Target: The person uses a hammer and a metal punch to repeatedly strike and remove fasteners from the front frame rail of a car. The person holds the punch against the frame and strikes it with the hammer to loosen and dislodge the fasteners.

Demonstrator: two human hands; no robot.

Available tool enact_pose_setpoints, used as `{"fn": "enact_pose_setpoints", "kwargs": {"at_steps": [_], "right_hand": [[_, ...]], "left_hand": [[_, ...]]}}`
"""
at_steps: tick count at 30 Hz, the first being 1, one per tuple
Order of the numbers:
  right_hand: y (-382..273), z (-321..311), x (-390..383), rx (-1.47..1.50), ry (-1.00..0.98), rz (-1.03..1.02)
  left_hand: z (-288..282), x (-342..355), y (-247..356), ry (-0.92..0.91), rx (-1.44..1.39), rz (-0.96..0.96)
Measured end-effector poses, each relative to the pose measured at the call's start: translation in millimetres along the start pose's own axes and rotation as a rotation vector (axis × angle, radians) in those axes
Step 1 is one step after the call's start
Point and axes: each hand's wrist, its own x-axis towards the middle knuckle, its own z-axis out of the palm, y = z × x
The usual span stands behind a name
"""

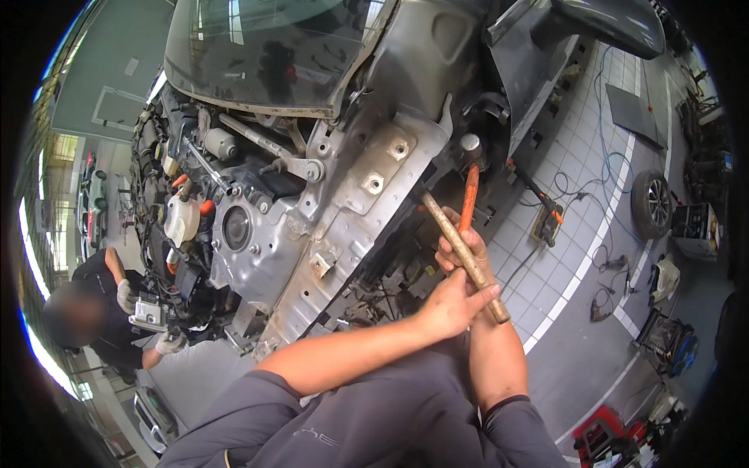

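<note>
Both of my hands are close together beside the bare metal side rail (355,226) of a stripped car front. My right hand (473,248) is closed around the orange handle of a hammer (470,195), whose round metal head points away from me near the wheel arch. A worn, brownish rod (460,248) slants across that hand, and its far end lies by the rail's edge. Lower down, my left hand (452,304) is closed on the rod, its thumb laid over it. The fingers partly overlap, so some of the grip is hidden.
At the left, a person (97,304) in gloves handles a silver box (148,314) by the engine bay. A strut tower (253,226) stands beside the rail. Right of me are a wheel (651,204), a dark panel (636,115), cables and tools on the tiled floor.
</note>
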Motion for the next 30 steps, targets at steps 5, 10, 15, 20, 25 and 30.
{"fn": "enact_pose_setpoints", "kwargs": {"at_steps": [5,10,15,20,25,30], "right_hand": [[-8,7,-4,0.016,0.081,-0.030],[0,-6,6,0.171,-0.102,0.026],[-9,-12,6,0.130,-0.088,-0.001],[0,-9,-7,0.197,0.158,-0.004],[17,-5,-23,-0.025,0.521,-0.150],[42,4,-31,-0.070,0.655,-0.176]], "left_hand": [[-29,-2,79,-0.038,0.774,0.738],[3,55,71,-0.495,1.140,1.022],[18,61,97,-0.849,1.423,0.488],[27,70,83,-0.657,1.417,0.444],[31,77,106,-0.684,1.444,0.490],[32,93,112,-0.712,1.402,0.493]]}}
